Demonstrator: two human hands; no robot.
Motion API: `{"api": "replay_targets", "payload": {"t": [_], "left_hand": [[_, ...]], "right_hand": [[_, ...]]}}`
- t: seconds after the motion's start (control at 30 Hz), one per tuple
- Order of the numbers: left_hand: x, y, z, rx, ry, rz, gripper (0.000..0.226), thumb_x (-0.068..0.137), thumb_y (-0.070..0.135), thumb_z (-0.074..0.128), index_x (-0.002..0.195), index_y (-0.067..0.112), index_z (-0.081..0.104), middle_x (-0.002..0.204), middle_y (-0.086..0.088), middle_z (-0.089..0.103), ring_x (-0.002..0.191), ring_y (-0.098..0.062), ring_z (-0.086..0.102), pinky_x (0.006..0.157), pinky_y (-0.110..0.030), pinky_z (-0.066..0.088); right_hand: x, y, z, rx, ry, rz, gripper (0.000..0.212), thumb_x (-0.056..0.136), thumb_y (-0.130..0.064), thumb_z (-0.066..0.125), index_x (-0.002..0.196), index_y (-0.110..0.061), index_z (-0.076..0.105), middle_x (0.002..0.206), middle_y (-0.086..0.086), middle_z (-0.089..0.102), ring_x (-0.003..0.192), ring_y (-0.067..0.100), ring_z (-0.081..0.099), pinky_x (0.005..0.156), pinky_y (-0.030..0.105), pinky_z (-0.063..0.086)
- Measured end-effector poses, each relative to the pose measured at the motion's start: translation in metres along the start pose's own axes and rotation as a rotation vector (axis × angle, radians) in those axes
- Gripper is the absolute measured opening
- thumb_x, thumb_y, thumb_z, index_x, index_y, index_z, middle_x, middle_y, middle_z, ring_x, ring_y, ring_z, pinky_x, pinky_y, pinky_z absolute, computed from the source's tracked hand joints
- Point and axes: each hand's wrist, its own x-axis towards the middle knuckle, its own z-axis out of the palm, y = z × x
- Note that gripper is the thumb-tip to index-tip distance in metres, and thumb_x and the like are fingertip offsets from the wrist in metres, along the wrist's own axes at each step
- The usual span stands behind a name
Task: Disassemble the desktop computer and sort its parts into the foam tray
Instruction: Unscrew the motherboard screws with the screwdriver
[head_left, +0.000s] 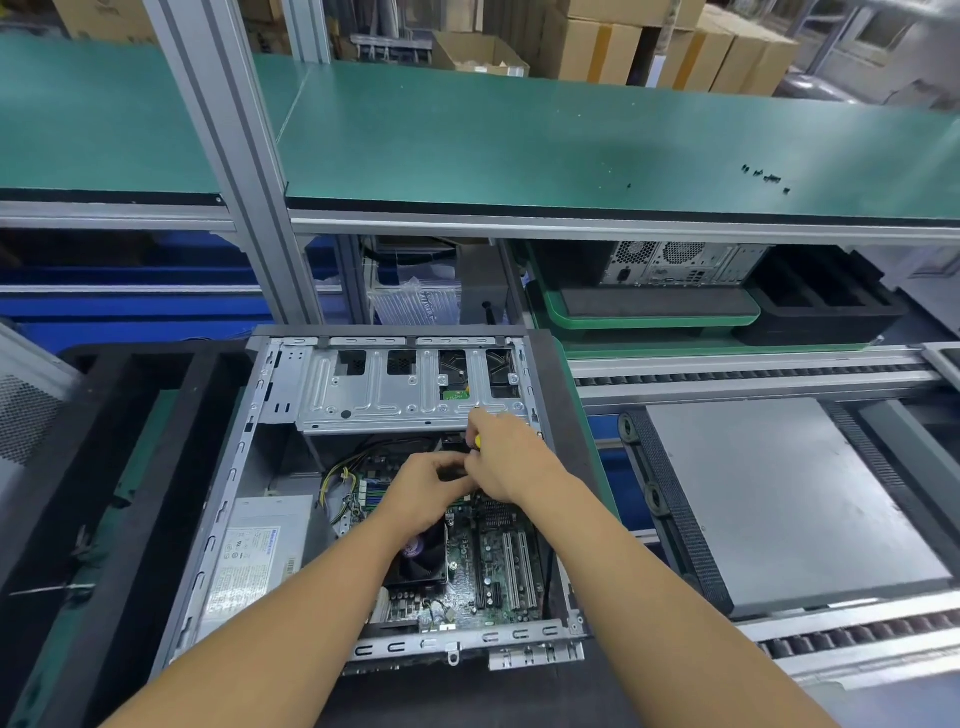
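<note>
Your case (374, 405) lies open on the foam tray (171, 415) at 6 o'clock, below the green shelf (519, 145). Your right hand (511, 462) clamps a yellow-tipped tool (476, 441). Your left hand (426, 488) curls beside it, grip unclear. The conveyor (753, 373) runs at 3 o'clock.

Two bare forearms run up from the bottom edge of the frame, uncovered to the wrists, ending at centre in a bare left hand (426, 483) and right hand (506, 462).
</note>
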Motion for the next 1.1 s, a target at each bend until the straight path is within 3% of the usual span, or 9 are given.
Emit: {"api": "replay_targets", "payload": {"t": [0.07,0.2,0.4,0.5,0.57,0.7,0.83,1.0,1.1], "left_hand": [[0.001,-0.001,0.001,-0.002,0.021,-0.003,0.023,0.082,0.014,0.077,0.089,0.036,0.075,0.087,0.014,0.076,0.082,0.004,0.068,0.074,-0.016,0.046],[0.002,-0.001,0.003,0.008,0.034,-0.011,0.021,0.076,0.009,0.079,0.082,0.028,0.074,0.085,0.012,0.076,0.082,0.0,0.069,0.07,-0.011,0.047],[0.002,-0.003,0.0,-0.075,-0.032,0.02,0.023,0.08,0.016,0.08,0.095,0.034,0.075,0.093,0.014,0.076,0.089,0.002,0.069,0.073,-0.009,0.047],[0.002,-0.003,-0.004,-0.044,-0.049,0.014,0.019,0.086,0.027,0.076,0.101,0.04,0.075,0.102,0.02,0.074,0.102,0.004,0.065,0.087,-0.014,0.046],[0.003,-0.003,-0.003,-0.016,-0.05,0.02,0.022,0.087,0.026,0.074,0.098,0.045,0.074,0.101,0.022,0.073,0.1,0.006,0.064,0.082,-0.007,0.044],[0.006,-0.004,0.001,-0.02,-0.036,-0.002,0.023,0.087,0.014,0.072,0.095,0.036,0.074,0.093,0.013,0.076,0.092,-0.003,0.068,0.08,-0.019,0.046],[0.008,-0.005,0.0,0.014,-0.034,-0.037,0.02,0.089,0.025,0.071,0.105,0.035,0.074,0.102,0.016,0.074,0.104,-0.003,0.065,0.091,-0.029,0.048],[0.006,-0.003,-0.001,0.015,-0.037,-0.053,0.018,0.088,0.021,0.071,0.098,0.036,0.075,0.094,0.018,0.075,0.098,-0.003,0.066,0.086,-0.029,0.047],[0.006,-0.003,-0.001,0.04,-0.027,-0.064,0.018,0.087,0.023,0.07,0.098,0.037,0.076,0.092,0.016,0.075,0.095,-0.007,0.066,0.085,-0.03,0.048]], "right_hand": [[-0.001,0.0,0.003,0.003,0.003,0.001,0.015,0.097,-0.021,0.049,0.112,-0.016,0.052,0.117,0.013,0.053,0.099,0.033,0.057,0.076,0.038,0.049],[-0.002,0.0,0.011,-0.09,0.138,0.062,0.046,0.101,-0.052,0.04,0.119,-0.01,0.042,0.105,0.012,0.065,0.094,0.035,0.065,0.064,0.036,0.042],[0.001,0.003,0.012,-0.084,0.155,0.014,0.027,0.102,-0.03,0.045,0.119,-0.009,0.042,0.107,0.014,0.065,0.093,0.035,0.063,0.066,0.035,0.045],[0.001,0.003,0.008,-0.018,0.121,-0.017,0.029,0.099,-0.02,0.05,0.123,-0.008,0.04,0.111,0.015,0.061,0.096,0.034,0.06,0.071,0.037,0.047],[0.001,0.003,0.007,0.001,0.097,-0.032,0.03,0.098,-0.018,0.052,0.124,-0.008,0.04,0.116,0.015,0.059,0.101,0.033,0.059,0.075,0.037,0.047],[0.001,0.004,0.008,0.058,0.119,-0.014,0.029,0.097,-0.029,0.054,0.117,-0.012,0.042,0.116,0.01,0.055,0.101,0.03,0.055,0.077,0.038,0.046],[0.002,0.006,0.011,-0.002,0.166,0.047,0.043,0.099,-0.051,0.045,0.118,-0.012,0.046,0.104,0.008,0.062,0.089,0.029,0.059,0.065,0.035,0.041],[0.004,0.005,0.015,-0.009,0.153,0.042,0.038,0.102,-0.044,0.041,0.122,-0.011,0.045,0.104,0.012,0.065,0.085,0.032,0.061,0.063,0.035,0.043],[0.004,0.003,0.014,0.011,0.164,0.05,0.032,0.101,-0.04,0.042,0.115,-0.012,0.046,0.097,0.011,0.063,0.077,0.031,0.056,0.063,0.035,0.043]]}}
